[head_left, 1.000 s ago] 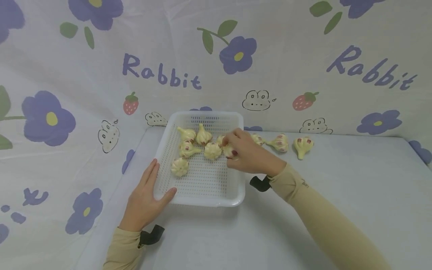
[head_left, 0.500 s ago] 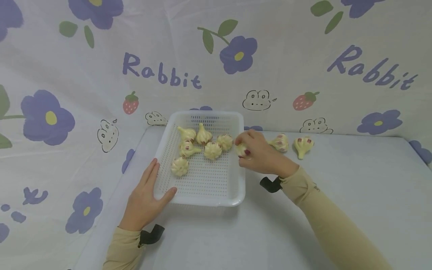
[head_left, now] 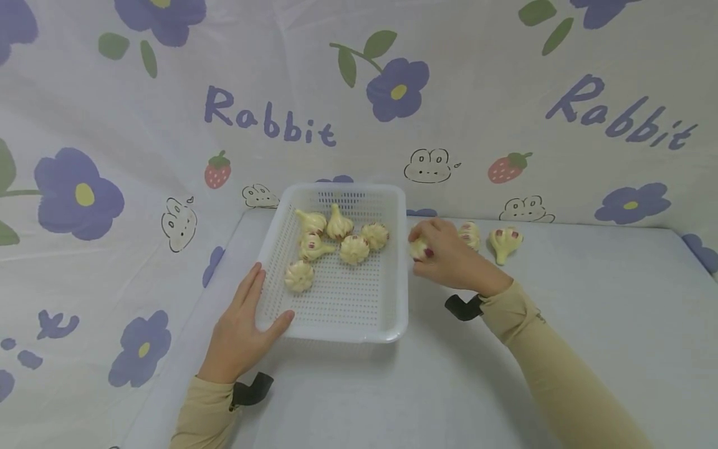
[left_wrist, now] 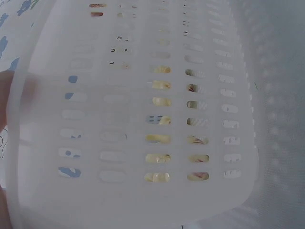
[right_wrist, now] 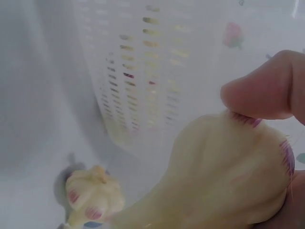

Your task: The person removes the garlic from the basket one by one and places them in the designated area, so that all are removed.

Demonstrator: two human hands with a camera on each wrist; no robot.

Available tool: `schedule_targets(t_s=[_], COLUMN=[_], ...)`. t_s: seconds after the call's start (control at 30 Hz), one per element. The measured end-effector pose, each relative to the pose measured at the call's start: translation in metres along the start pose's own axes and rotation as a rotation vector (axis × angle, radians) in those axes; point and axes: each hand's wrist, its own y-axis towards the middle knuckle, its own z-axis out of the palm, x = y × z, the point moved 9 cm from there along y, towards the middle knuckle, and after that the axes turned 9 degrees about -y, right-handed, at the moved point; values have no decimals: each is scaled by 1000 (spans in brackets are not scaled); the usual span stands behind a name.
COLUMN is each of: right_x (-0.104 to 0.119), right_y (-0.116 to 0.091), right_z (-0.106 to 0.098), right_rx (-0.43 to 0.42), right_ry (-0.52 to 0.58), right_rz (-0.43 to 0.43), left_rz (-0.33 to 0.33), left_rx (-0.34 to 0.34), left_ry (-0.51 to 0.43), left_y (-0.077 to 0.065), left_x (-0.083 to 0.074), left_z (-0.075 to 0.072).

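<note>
Being pinched centre-right by right hand [head_left: 451, 255], garlic bulb [right_wrist: 228, 176] may be dropped if grip slips; basket [head_left: 342, 335] is touched by outspread left hand [head_left: 238, 340].

A cream, purple-streaked garlic bulb with a tapering neck [head_left: 419, 249] is pinched in the right hand [head_left: 449, 255], just right of a white, rectangular, perforated plastic basket [head_left: 342, 308] standing upright with six cream bulbs [head_left: 354, 250] inside.
</note>
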Motion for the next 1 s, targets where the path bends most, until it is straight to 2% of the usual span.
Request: schedule_targets(t_s=[0.23, 0.53, 0.83, 1.0], right_x=[-14, -28, -35, -37], right_y=[0, 3, 0, 0], right_z=[11, 32, 47, 52], right_rx=[27, -7, 22, 2], right_ry=[13, -36, -18, -15], right_rz=[42, 11, 25, 13], left_rz=[-16, -27, -17, -16], left_rx=[10, 16, 7, 11], left_ry=[1, -7, -12, -9], left_y=[0, -1, -1, -1], left_x=[2, 5, 4, 3], left_z=[1, 2, 1, 1])
